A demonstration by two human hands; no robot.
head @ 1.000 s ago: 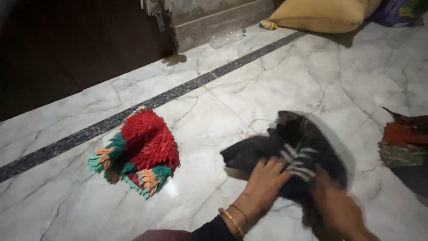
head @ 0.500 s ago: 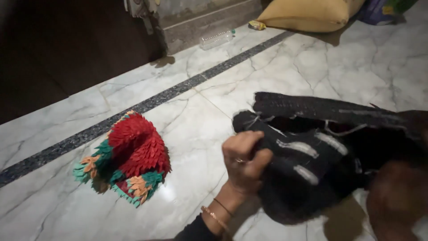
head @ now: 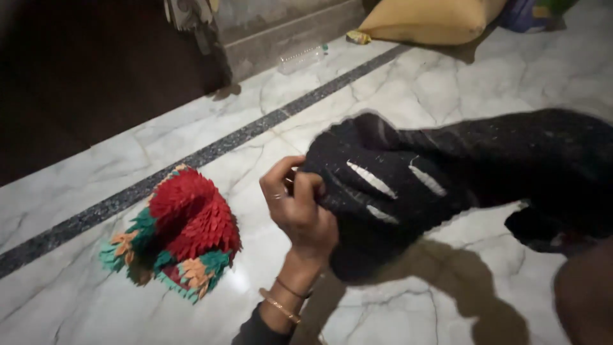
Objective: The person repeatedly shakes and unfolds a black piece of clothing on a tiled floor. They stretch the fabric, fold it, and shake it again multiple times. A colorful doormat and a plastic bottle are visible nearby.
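1. Left hand (head: 299,207) raised over the marble floor (head: 447,83), fingers (head: 281,182) curled tight on the near edge of a black cloth (head: 408,185).
2. Cloth held up off the floor, stretched from the left hand across to the right edge of the view; white stripes (head: 370,179) showing on its front, a loose fold hanging beneath.
3. Dark shadow (head: 447,281) of the cloth cast on the floor below it.
4. Thin bangles (head: 281,300) on the left wrist, a dark sleeve (head: 258,329) just below them at the bottom edge.
5. Right hand (head: 584,300) only a dark blur at the lower right corner, just under the cloth's far end; fingers not made out, so cannot tell whether closed or spread, nor whether touching the cloth.
6. Red mat (head: 185,233) with green and orange fringe bunched up on the floor, left of the left hand and apart from it.
7. Dark inlaid strip (head: 211,150) running slantwise across the floor, behind the mat and the cloth.
8. Clear plastic bottle (head: 300,57) lying on its side at the foot of a grey step (head: 281,35), well apart from the hands.
9. Yellow cushion (head: 428,19) on the floor at the top of the view, a small wrapper (head: 356,38) just beside its left end.
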